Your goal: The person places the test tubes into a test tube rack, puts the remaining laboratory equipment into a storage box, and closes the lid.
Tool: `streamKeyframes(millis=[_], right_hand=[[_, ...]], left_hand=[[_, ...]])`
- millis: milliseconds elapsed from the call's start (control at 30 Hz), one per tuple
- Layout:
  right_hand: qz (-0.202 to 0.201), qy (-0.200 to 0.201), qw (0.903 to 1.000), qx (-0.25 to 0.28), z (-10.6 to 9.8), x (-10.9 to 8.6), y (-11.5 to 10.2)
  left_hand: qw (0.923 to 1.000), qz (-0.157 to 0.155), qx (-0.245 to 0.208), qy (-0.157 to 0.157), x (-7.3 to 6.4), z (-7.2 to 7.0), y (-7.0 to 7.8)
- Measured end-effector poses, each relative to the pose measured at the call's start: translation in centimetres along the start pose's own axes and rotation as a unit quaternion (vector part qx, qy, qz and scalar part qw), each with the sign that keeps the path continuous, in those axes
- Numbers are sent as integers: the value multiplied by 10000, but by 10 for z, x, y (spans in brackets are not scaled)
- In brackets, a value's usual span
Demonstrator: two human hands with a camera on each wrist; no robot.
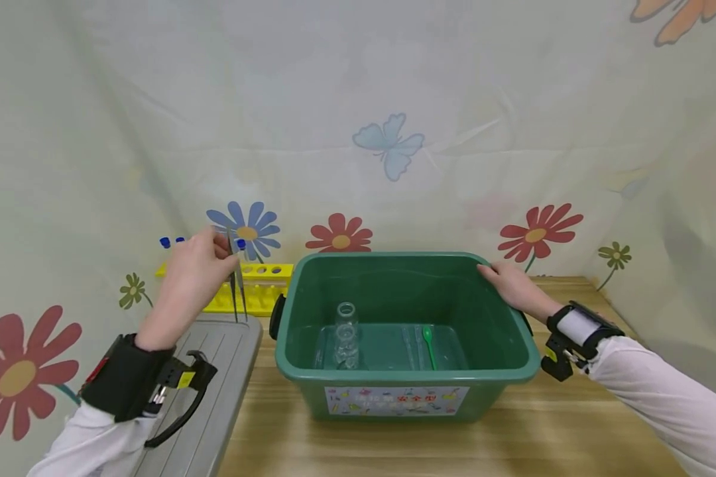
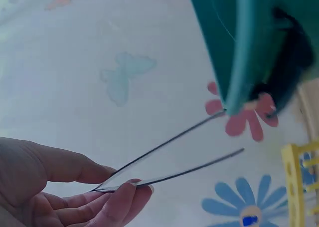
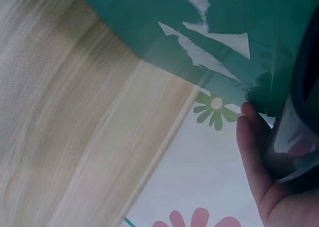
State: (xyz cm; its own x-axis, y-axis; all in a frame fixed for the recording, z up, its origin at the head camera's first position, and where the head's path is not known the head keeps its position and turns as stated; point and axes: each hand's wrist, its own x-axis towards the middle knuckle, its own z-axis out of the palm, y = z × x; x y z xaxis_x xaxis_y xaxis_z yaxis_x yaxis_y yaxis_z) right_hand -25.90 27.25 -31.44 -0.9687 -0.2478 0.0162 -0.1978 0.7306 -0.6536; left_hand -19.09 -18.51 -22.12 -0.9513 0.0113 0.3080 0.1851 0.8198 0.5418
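Observation:
My left hand [image 1: 193, 275] pinches a pair of metal tweezers [image 2: 189, 171] by the joined end, between thumb and fingers. The two prongs spread apart, hold nothing, and in the head view point down over the back of a grey board [image 1: 215, 377]. On the right, my right hand [image 1: 515, 288] grips the rim and handle side of a green plastic bin [image 1: 406, 375]. Inside the bin are clear glass or plastic bottles [image 1: 346, 331], a small green spoon [image 1: 428, 339] and thin clear sticks [image 1: 410, 348]; their exact kind is hard to tell.
Behind the board stands a yellow test tube rack [image 1: 268, 269] with several blue caps showing, partly hidden by my left hand. The bin rests on a wooden table [image 1: 453, 447]. A flower-printed cloth [image 1: 453, 185] hangs close behind.

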Motion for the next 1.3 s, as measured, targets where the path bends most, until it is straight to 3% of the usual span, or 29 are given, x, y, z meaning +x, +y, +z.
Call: streamKeyframes(millis=[267, 533, 800, 1033, 1167, 1300], right_hand=[[-3, 14, 10000, -18, -2, -2, 1], [39, -6, 10000, -8, -1, 1, -1], [68, -18, 10000, -10, -2, 1, -2], [120, -44, 9999, 41, -2, 0, -3], [102, -43, 9999, 80, -1, 0, -2], [90, -39, 9999, 49, -1, 0, -1]], left_hand=[[9968, 22, -664, -446, 20, 17, 49], [9873, 96, -1377, -781, 37, 44, 84], [9787, 284, -1591, -1267, 49, 97, 115], [9500, 185, -2438, -1943, 52, 145, 131], [9511, 225, -2236, -2118, 54, 173, 137], [9499, 35, -2048, -2362, 53, 199, 142]])
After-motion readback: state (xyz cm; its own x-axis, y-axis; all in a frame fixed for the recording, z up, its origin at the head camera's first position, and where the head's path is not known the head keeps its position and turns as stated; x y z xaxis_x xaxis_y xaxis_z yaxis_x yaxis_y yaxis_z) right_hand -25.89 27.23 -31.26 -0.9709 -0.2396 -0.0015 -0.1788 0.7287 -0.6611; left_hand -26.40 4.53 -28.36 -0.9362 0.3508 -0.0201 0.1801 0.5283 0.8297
